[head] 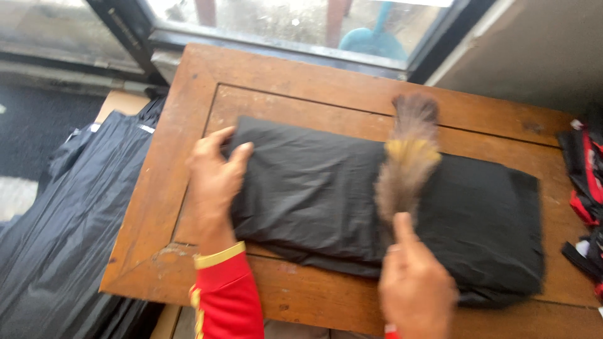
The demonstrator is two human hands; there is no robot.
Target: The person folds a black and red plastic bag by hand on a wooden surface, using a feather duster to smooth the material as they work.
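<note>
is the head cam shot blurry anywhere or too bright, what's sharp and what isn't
Head view: the feather duster is smeared by motion blur, and the right hand holding it is soft too; the left hand on the folded black cloth is slightly blurred; the wooden table grain reads clearer; daylight through the window at the top is washed out, and the cloth is too dark to show folds.

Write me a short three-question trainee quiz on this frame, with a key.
1. True or false: the feather duster lies over the folded black cloth.
2. Which hand presses the cloth's edge? A) left hand B) right hand C) neither
3. Fill in: the cloth rests on a wooden ____.

Key: 1 true; 2 A; 3 table. The right hand grips the duster's handle, and the left lies flat on the cloth's left end.
</note>
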